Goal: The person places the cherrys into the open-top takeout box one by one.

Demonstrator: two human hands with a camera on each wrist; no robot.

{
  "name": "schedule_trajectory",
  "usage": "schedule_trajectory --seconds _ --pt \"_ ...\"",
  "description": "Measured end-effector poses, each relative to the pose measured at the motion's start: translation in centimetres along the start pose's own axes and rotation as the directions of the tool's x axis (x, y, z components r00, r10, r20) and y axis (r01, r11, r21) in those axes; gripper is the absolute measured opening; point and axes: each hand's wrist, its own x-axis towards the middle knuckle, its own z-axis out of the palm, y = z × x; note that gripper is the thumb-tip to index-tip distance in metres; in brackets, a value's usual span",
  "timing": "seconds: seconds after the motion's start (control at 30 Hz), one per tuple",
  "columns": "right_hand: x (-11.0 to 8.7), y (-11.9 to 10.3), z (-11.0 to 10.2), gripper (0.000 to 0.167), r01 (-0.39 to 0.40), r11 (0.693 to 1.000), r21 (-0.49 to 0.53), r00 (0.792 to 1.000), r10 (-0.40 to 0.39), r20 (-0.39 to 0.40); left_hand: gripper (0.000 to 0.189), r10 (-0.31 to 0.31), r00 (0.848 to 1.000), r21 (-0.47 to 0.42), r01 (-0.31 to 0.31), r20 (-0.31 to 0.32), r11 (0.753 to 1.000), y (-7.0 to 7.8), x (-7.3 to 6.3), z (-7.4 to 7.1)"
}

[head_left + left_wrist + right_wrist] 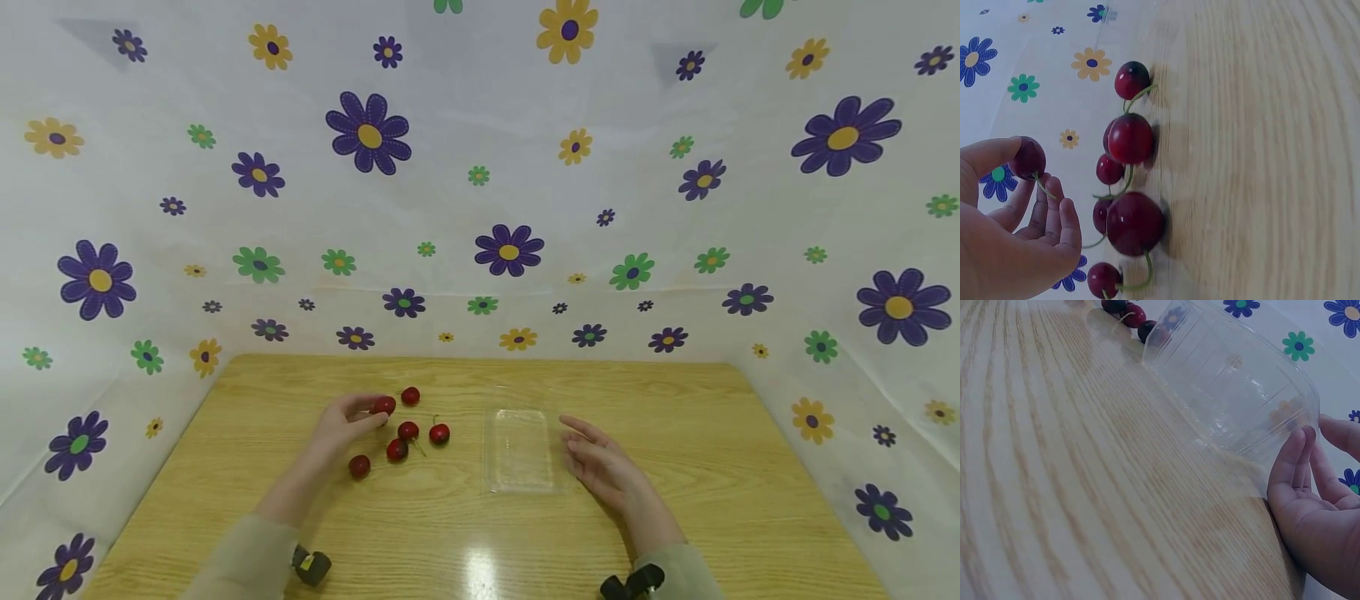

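My left hand (347, 425) pinches a dark red cherry (384, 405) between thumb and finger, and its green stem hangs down in the left wrist view. Several other cherries lie on the table just right of that hand, among them one with an upright stem (439, 434) and one nearest me (359, 466). To their right stands a clear plastic container (522, 486), with nothing seen inside it. Beside its right side is my right hand (606, 471), fingers loosely bent. The fingertips are at the container's rim (1285, 359) in the right wrist view; whether they press on it I cannot tell.
The wood-grain table (720, 467) ends at a white flower-printed cloth (450, 208) that rises behind it and at both sides. A dark device is strapped to each wrist, the left one (311, 567) and the right one (632, 582).
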Motion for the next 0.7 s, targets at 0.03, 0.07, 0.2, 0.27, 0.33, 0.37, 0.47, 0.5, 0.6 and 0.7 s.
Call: schedule_trajectory --seconds 0.03,0.07,0.2,0.27,0.33,0.37,0.47,0.5,0.6,0.7 --pt "0.0 0.0 0.0 0.041 0.002 1.0 0.001 1.0 -0.002 0.003 0.048 -0.003 1.0 -0.01 0.003 0.0 1.0 0.1 0.1 0.3" --pt "0.0 0.0 0.0 0.041 0.004 1.0 -0.001 1.0 -0.004 0.004 0.047 -0.005 1.0 -0.015 0.005 -0.001 1.0 0.3 0.1 0.6" --pt "0.1 0.1 0.0 0.041 0.001 1.0 0.0 1.0 -0.001 0.007 0.045 0.003 1.0 -0.013 -0.002 0.018 1.0 0.8 0.3 1.6" --pt "0.2 0.1 0.0 0.042 -0.001 1.0 -0.003 1.0 0.001 0.008 0.044 0.011 1.0 -0.01 -0.01 0.029 1.0 1.0 0.3 2.1" --pt "0.2 0.1 -0.1 0.043 -0.004 1.0 -0.005 1.0 0.004 0.01 0.044 0.024 0.999 -0.016 -0.023 0.041 1.0 1.1 0.4 2.7" --pt "0.2 0.1 -0.1 0.043 -0.005 1.0 -0.007 1.0 0.005 0.01 0.044 0.03 0.999 -0.022 -0.03 0.043 0.999 1.2 0.4 3.0" --pt "0.2 0.1 -0.2 0.044 -0.003 1.0 -0.009 1.0 0.003 0.01 0.043 0.048 0.997 -0.051 -0.044 0.064 0.998 1.4 0.6 4.0" --pt "0.2 0.1 -0.2 0.044 -0.004 1.0 -0.005 1.0 0.004 0.009 0.043 0.052 0.996 -0.063 -0.048 0.068 0.997 1.5 0.7 4.3" --pt "0.2 0.1 -0.2 0.043 0.001 1.0 0.01 1.0 -0.002 0.017 0.041 0.041 0.996 -0.072 -0.035 0.075 0.997 1.8 0.9 5.2" --pt "0.1 0.0 -0.2 0.043 0.003 0.999 0.035 0.999 -0.004 0.036 0.039 0.027 0.997 -0.067 -0.022 0.075 0.998 2.3 1.0 6.1"
